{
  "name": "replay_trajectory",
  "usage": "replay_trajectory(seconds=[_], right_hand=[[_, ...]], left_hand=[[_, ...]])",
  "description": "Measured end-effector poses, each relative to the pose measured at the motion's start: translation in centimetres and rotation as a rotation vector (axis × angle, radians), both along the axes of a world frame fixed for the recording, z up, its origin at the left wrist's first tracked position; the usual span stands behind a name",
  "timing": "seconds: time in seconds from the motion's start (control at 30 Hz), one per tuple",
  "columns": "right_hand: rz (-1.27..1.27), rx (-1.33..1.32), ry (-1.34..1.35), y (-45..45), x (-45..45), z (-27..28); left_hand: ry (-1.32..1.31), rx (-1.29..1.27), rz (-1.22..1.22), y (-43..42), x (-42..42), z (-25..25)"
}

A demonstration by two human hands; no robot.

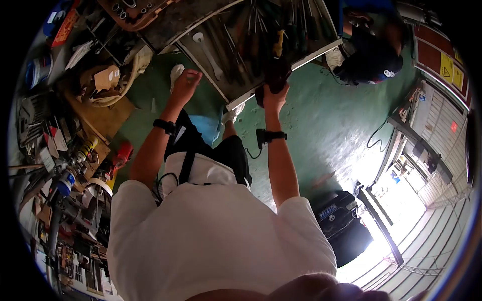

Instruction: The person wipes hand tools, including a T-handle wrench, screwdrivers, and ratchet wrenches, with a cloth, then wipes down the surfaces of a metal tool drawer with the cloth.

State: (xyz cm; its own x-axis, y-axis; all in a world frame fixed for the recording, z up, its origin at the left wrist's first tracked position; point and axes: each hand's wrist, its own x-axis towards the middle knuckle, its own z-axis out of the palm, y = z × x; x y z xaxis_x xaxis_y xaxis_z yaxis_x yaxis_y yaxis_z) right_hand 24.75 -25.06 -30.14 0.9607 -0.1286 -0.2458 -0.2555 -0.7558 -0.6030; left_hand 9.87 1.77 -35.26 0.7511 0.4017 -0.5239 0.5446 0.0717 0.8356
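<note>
Fingers loosely curled and slightly apart, my left hand (185, 86) is raised over the floor, left of a metal tray (207, 71) of tools, with nothing visible in it. My right hand (275, 99) is closed around a dark tool (276, 74) at the tray's front edge. The tool's exact shape is lost in shadow. Just beyond it is a yellow handle (278, 44); I cannot tell whether the two are joined. In the tray lie a large wrench (210, 56) at the left and several screwdrivers (307, 27) at the back.
A person in dark clothes (374, 57) is at the upper right. A brown tray with sockets (134, 12) is at the upper left. Cluttered shelves and a round bin (131, 75) line the left. A dark car (334, 215) stands at the lower right, near a bright doorway.
</note>
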Motion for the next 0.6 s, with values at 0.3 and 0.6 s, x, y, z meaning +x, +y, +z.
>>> replay_trajectory(seconds=[0.3, 0.6], right_hand=[[0.088, 0.131, -0.147, -4.0, 7.4, -2.7], [-0.154, 0.489, -0.193, -2.3, 6.0, -5.5]], left_hand=[[-0.252, 0.91, -0.543, 3.5, 0.1, 1.1], [-0.349, 0.924, -0.717, 8.8, 3.2, 5.3]])
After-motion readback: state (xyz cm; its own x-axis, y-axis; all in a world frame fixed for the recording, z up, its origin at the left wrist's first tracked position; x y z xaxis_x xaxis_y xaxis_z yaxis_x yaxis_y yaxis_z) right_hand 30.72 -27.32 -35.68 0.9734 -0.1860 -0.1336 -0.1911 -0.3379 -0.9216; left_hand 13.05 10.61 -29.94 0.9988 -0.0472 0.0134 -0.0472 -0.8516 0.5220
